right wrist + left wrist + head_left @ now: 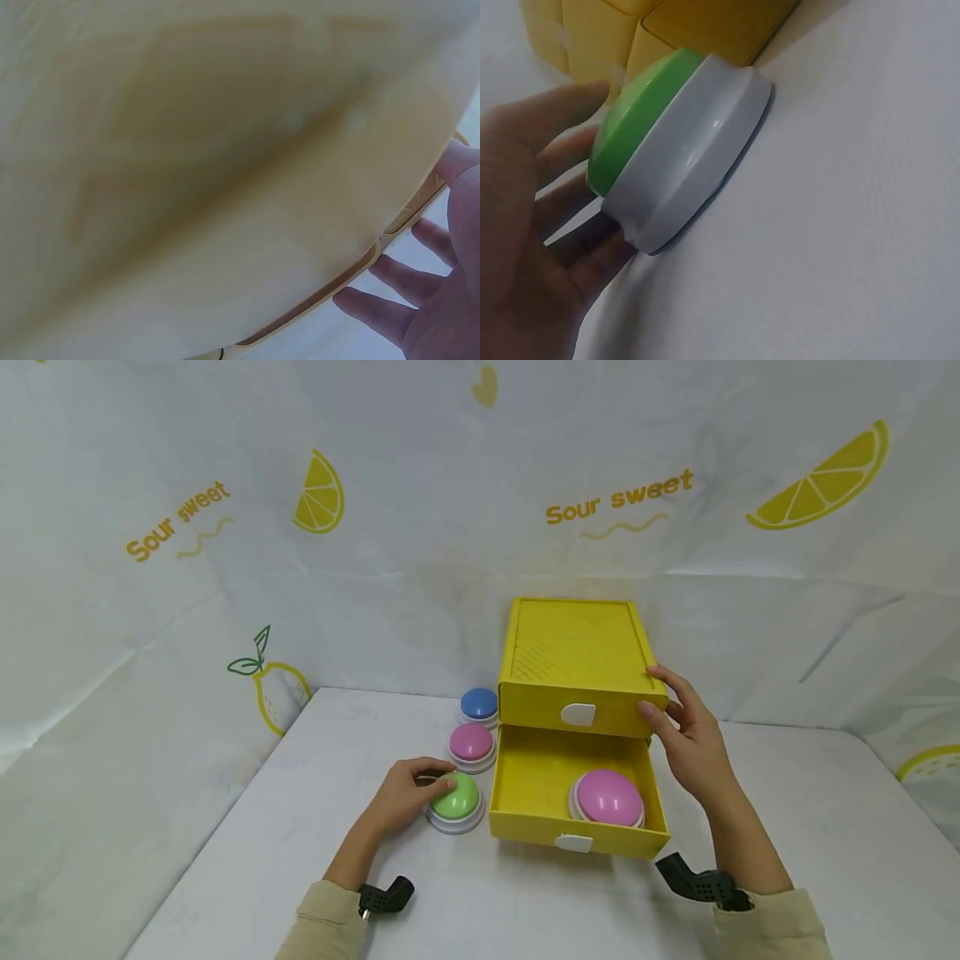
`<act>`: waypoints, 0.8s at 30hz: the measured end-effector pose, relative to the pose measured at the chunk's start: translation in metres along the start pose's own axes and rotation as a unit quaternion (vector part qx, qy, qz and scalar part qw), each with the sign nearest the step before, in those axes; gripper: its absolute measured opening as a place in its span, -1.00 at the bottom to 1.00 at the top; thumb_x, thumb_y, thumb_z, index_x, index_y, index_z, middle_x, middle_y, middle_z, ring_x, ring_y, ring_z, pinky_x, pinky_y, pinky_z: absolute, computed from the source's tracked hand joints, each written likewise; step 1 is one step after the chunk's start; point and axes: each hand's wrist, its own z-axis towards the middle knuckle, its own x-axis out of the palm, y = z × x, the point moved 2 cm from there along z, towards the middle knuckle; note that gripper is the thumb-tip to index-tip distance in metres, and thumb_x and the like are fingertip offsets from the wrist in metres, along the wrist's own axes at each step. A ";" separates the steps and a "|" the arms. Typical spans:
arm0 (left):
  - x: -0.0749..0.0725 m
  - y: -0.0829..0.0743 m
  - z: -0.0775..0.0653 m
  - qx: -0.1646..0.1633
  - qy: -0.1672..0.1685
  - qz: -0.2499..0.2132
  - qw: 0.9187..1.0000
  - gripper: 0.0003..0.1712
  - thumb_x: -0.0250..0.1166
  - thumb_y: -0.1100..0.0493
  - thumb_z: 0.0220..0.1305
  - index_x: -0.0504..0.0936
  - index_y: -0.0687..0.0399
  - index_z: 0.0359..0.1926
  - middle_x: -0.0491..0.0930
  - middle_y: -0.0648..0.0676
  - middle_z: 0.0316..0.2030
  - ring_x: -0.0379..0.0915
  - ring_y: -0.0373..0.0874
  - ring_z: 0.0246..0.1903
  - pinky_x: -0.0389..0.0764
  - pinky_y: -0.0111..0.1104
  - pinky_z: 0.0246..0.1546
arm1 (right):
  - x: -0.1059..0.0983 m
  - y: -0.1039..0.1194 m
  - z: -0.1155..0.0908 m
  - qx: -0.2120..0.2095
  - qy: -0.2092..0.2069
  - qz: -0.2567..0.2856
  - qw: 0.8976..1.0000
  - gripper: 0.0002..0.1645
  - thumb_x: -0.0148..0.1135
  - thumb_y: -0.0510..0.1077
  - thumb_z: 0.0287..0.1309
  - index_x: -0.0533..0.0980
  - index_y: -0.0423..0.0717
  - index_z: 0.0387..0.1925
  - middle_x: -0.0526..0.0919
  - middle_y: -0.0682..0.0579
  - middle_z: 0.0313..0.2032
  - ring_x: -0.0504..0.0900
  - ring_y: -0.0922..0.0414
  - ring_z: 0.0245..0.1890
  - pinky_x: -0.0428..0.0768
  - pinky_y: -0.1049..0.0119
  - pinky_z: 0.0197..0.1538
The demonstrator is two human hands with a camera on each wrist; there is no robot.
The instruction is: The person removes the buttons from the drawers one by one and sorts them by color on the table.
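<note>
A green push button [455, 797] with a white round base is by my left hand [405, 793], left of the yellow drawer box. Left thumb and fingers hold it at the dome and rim; in the left wrist view the green dome [641, 112] and white base [690, 150] are large. My right hand [693, 747] rests on the right front corner of the yellow drawer box [577, 643], thumb on the upper front, a finger on the top edge. In the right wrist view its fingers [409, 281] reach straight to the box edge. A large pink button [610, 797] sits in the pulled-out lower drawer [525, 828].
Behind the green button, a smaller pink button [471, 742] and a blue button [478, 703] line up along the box's left side. The upper drawer [525, 706] is closed. A white sheet with lemon prints [420, 593] hangs behind the white table [292, 802].
</note>
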 end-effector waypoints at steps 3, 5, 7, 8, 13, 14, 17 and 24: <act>-0.005 0.000 -0.001 0.026 0.046 -0.005 0.999 -0.50 0.53 0.05 0.14 0.69 0.00 0.11 0.69 0.05 0.11 0.60 -0.02 0.13 0.61 -0.25 0.23 | 0.000 0.000 0.000 0.001 0.000 0.000 1.000 -0.36 0.07 -0.08 0.50 0.19 0.18 0.52 0.20 -0.10 0.53 0.36 0.67 0.11 0.45 0.78 0.03; -0.007 0.000 -0.002 0.043 0.072 0.007 0.996 -0.40 0.59 0.06 0.05 0.67 -0.02 0.15 0.66 0.03 0.15 0.56 -0.01 0.16 0.57 -0.24 0.27 | 0.000 0.000 0.000 0.001 0.001 0.000 1.000 -0.35 0.07 -0.08 0.50 0.19 0.18 0.52 0.21 -0.10 0.53 0.37 0.67 0.11 0.45 0.77 0.03; -0.008 0.000 -0.003 0.058 0.083 0.019 0.995 -0.32 0.63 0.07 -0.03 0.65 -0.05 0.18 0.64 0.01 0.17 0.53 -0.01 0.18 0.55 -0.20 0.31 | 0.000 0.000 0.000 0.002 0.001 -0.001 1.000 -0.35 0.07 -0.08 0.50 0.19 0.18 0.52 0.21 -0.10 0.52 0.37 0.66 0.11 0.45 0.77 0.02; -0.007 0.001 -0.003 0.064 0.085 0.027 0.994 -0.30 0.64 0.06 -0.05 0.64 -0.07 0.19 0.64 0.00 0.18 0.53 -0.02 0.18 0.54 -0.20 0.31 | 0.000 0.000 0.000 0.002 0.001 -0.002 1.000 -0.35 0.07 -0.07 0.50 0.19 0.18 0.52 0.21 -0.11 0.52 0.37 0.66 0.11 0.46 0.77 0.02; -0.004 0.002 -0.002 0.075 0.066 0.034 0.994 -0.30 0.66 0.03 -0.08 0.66 -0.10 0.16 0.65 -0.02 0.15 0.54 -0.06 0.15 0.57 -0.25 0.27 | 0.000 -0.001 0.000 0.004 -0.001 -0.007 1.000 -0.35 0.07 -0.07 0.50 0.19 0.19 0.52 0.22 -0.11 0.52 0.37 0.65 0.12 0.45 0.78 0.02; -0.003 0.002 -0.002 0.076 0.059 0.032 0.995 -0.31 0.66 0.03 -0.08 0.66 -0.09 0.15 0.66 -0.02 0.14 0.54 -0.05 0.14 0.58 -0.27 0.26 | 0.000 -0.001 0.000 0.003 -0.001 -0.006 1.000 -0.35 0.07 -0.07 0.50 0.18 0.19 0.53 0.23 -0.12 0.51 0.37 0.65 0.12 0.45 0.78 0.03; 0.000 0.001 -0.001 0.074 0.042 0.017 0.996 -0.31 0.67 0.05 -0.10 0.68 -0.06 0.13 0.66 0.00 0.14 0.55 -0.05 0.15 0.58 -0.31 0.25 | 0.000 -0.001 -0.001 0.001 -0.001 -0.003 1.000 -0.35 0.06 -0.08 0.51 0.18 0.17 0.53 0.23 -0.13 0.51 0.37 0.67 0.11 0.45 0.78 0.03; 0.006 0.001 -0.001 0.067 0.015 0.013 0.998 -0.34 0.66 0.05 -0.08 0.69 -0.06 0.12 0.67 0.00 0.11 0.56 -0.06 0.13 0.60 -0.20 0.25 | 0.000 0.000 -0.001 -0.007 -0.001 0.006 1.000 -0.36 0.05 -0.11 0.51 0.19 0.14 0.52 0.25 -0.15 0.48 0.39 0.66 0.09 0.47 0.77 0.03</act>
